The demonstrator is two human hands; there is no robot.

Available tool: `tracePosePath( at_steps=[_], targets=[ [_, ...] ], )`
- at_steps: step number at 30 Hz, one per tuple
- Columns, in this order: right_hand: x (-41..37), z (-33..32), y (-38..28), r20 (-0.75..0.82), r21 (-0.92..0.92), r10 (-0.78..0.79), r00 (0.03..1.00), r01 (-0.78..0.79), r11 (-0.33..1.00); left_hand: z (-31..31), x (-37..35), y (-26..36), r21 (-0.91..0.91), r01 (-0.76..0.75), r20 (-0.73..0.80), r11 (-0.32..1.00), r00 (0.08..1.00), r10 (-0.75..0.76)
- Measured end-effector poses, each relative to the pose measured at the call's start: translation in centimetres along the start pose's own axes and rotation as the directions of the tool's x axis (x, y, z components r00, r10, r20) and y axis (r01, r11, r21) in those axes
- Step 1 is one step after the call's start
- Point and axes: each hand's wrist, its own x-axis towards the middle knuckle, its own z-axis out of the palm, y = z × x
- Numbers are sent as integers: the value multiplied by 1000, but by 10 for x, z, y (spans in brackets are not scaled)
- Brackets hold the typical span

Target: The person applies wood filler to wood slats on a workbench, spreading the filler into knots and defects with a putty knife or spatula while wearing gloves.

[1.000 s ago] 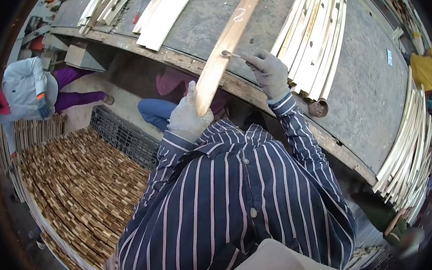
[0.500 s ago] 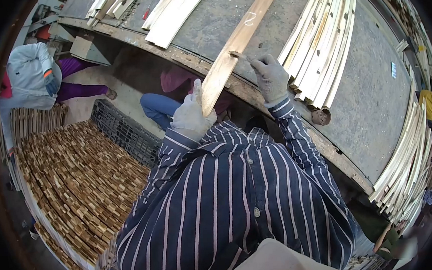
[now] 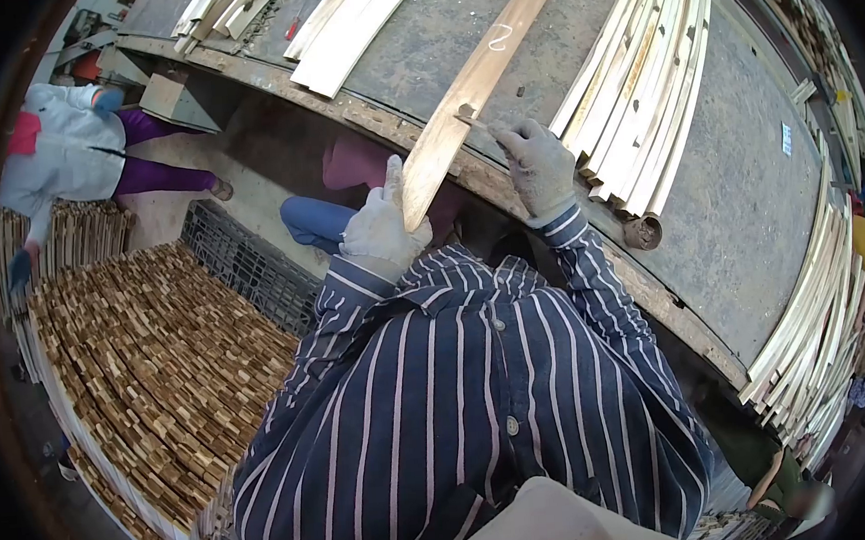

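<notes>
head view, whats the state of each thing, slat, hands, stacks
slat: tilted, far end over the table
left hand: gloved, gripping the slat's near end
right hand: gloved, pinching a thin tool against the slat's edge
stack of slats: lying on the table
wood blocks: packed in tight rows

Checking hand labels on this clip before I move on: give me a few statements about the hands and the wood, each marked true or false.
1. The left hand grips the near end of the wooden slat. True.
2. The right hand is empty. False: it holds a thin metal tool against the slat's edge.
3. The slat bears a white chalk mark. True.
4. Both hands are bare. False: both wear pale work gloves.
5. Small wood blocks are stacked on the person's left. True.
</notes>
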Motion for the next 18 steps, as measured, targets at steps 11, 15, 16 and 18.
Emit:
tracePosePath(
  at_steps=[11,15,16,18],
  targets=[
    [7,13,15,25,64,-26,999,24,998,-2,1,-3,24,-8,-10,1000,1000,8],
    [7,14,16,-22,174,21,1000,-17,985,-3,1,-5,-14,-37,-46,999,998,36],
    [7,15,15,-16,68,-12,1000,13,998,-3,2,-7,-21,-45,-63,999,997,43],
    [6,12,14,-26,-57,-63,998,61,997,-7,3,-5,-19,-42,-56,999,998,41]
  ],
)
